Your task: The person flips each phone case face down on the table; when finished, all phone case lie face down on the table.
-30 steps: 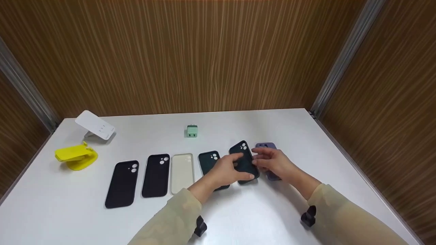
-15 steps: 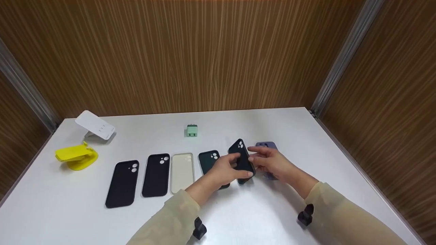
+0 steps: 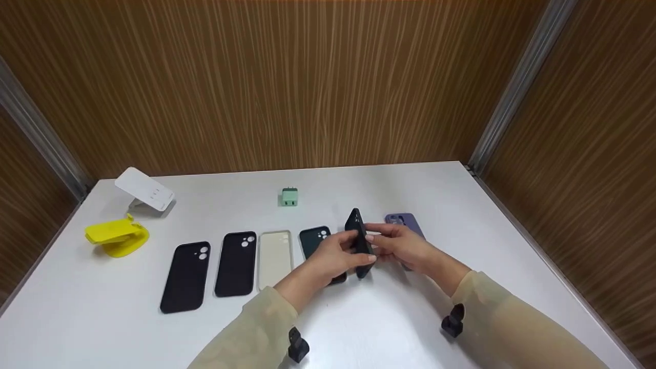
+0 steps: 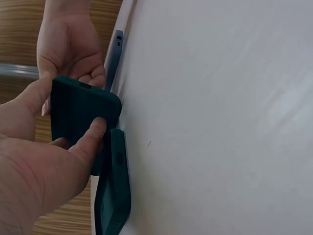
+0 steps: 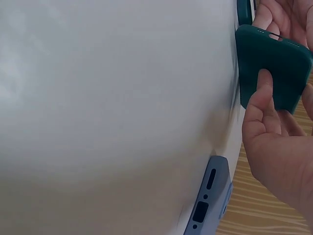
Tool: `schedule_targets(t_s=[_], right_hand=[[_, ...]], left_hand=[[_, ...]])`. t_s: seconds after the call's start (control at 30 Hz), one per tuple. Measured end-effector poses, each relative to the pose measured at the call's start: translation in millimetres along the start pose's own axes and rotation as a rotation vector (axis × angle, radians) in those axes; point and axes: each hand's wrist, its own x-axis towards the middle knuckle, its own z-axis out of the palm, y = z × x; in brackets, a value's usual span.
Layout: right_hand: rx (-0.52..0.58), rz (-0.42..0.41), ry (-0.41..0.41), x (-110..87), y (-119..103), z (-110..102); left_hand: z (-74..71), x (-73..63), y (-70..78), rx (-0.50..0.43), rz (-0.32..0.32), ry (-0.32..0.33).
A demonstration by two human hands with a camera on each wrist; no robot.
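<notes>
Six phone cases counted, five lying on the white table [image 3: 215,205], one in your hands. From lower left to centre lay a black case [image 3: 185,274], a second black case [image 3: 234,269], a cream case [image 3: 275,256] and a flat-lying green case [image 3: 310,243]. The purple case [image 3: 408,221] was right of centre, partly behind your right hand [image 3: 410,248].

The held green case [image 5: 286,61], thin-walled, round-cornered, was tilted up on edge just right of centre. Your left hand [image 3: 328,261] pinched it between thumb and fingers; your right pinched its opposite side.

Head view gave it nearly edge-on, almost black. Left wrist view showed the green hollow inside; right wrist view, the smooth back and an end slot.

One each: mint plug [image 3: 290,198], upper centre; angular white stand [image 3: 146,188] and curved yellow stand [image 3: 115,230], left. Wood-grained panel [image 3: 256,87] behind.
</notes>
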Motion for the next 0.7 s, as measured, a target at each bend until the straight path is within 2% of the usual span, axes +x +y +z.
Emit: schedule_targets(t_s=[0.13, 0.37, 0.7], right_hand=[[-0.007, -0.011, -0.01, 1.9, 2, 2], [-0.042, -0.013, -0.006, 3.6, 3, 6], [-0.031, -0.039, -0.023, 7.1, 7, 11]], left_hand=[[-0.8, -0.1, -0.7, 0.008, -0.007, 0.012], [-2.8, 1.7, -1.4, -0.204, -0.083, 0.01], [-8.5, -1.2, 3.3, -0.278, -0.099, 0.012]])
